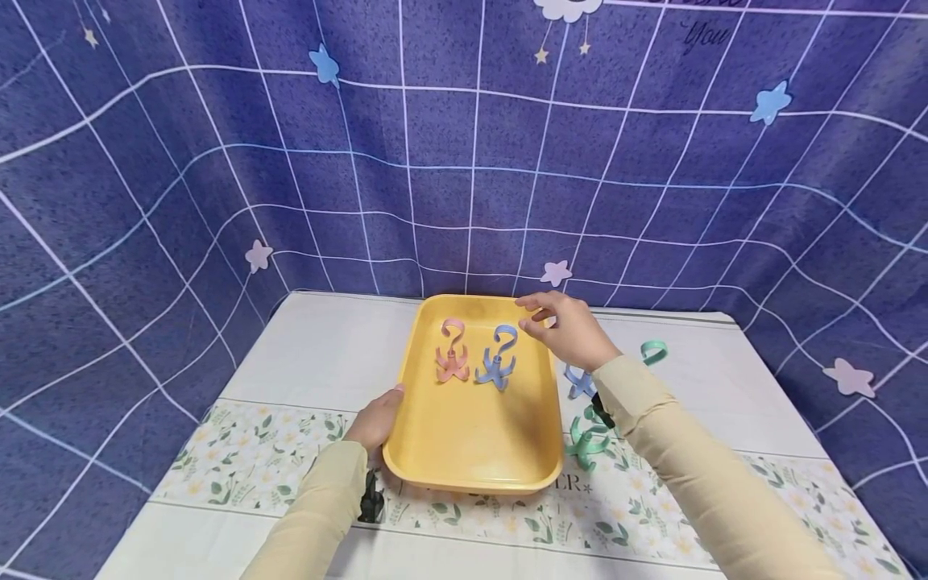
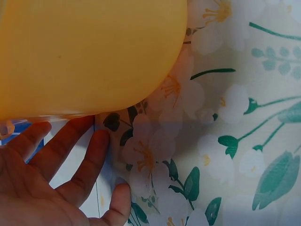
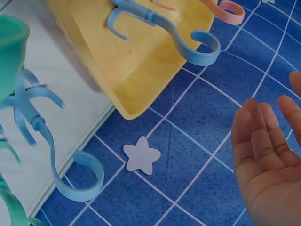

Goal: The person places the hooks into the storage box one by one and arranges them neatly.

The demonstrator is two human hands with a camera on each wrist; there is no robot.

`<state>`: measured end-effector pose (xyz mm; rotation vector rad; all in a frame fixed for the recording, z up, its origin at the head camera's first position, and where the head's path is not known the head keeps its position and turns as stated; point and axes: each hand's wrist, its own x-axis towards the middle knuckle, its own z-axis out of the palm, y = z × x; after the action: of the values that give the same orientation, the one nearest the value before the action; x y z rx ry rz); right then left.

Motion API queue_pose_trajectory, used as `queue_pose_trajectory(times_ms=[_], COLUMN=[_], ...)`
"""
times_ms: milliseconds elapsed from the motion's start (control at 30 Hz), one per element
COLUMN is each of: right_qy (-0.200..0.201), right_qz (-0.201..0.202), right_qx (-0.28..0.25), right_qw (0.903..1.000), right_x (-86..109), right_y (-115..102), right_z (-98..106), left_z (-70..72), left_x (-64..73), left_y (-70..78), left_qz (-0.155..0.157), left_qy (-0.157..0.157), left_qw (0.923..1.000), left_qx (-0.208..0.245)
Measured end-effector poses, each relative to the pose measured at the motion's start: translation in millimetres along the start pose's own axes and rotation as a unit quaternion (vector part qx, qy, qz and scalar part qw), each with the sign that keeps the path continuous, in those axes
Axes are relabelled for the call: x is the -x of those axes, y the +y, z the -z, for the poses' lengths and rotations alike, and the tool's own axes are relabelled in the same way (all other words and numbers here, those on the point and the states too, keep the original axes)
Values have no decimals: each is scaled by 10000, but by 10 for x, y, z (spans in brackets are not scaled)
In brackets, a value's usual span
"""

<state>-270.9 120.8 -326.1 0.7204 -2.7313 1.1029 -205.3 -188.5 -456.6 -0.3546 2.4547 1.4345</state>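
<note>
A yellow tray (image 1: 474, 451) holds a pink multi-prong hanging hook (image 1: 452, 362) and a blue one (image 1: 496, 370), both with curled tops. My left hand (image 1: 376, 419) touches the tray's left side; in the left wrist view its fingers (image 2: 77, 155) are spread, with some tips against the tray's outer wall. Above the tray's upper right rim, my right hand (image 1: 569, 326) has gently bent fingers and holds nothing. Another blue hook (image 3: 30, 110) lies outside the tray on the right, partly hidden by the right sleeve in the head view. A green hook (image 1: 589, 441) lies near it.
Another green curl (image 1: 654, 351) shows beyond the right forearm. Under the tray is a white table cover (image 1: 319, 346) with a floral band (image 1: 246, 455). A blue gridded cloth (image 1: 449, 185) with star prints hangs behind and at both sides.
</note>
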Motion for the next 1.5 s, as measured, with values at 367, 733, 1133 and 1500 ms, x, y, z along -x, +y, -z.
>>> queue_pose_trajectory(times_ms=[367, 733, 1133, 1500], right_qy=[-87, -77, 33, 144], right_qz=[127, 191, -13, -145], right_qx=[-12, 52, 69, 100], right_qw=[9999, 9998, 10000, 9997], right_x=[110, 186, 332, 435], right_y=[-63, -16, 50, 159], right_z=[101, 190, 329, 436], left_z=[-5, -10, -11, -12], left_x=[-17, -15, 24, 8], left_y=[7, 5, 31, 34], left_qz=[6, 25, 32, 11], left_qy=[32, -22, -105, -1], left_qw=[9999, 10000, 9998, 9996], left_qx=[-157, -10, 194, -270])
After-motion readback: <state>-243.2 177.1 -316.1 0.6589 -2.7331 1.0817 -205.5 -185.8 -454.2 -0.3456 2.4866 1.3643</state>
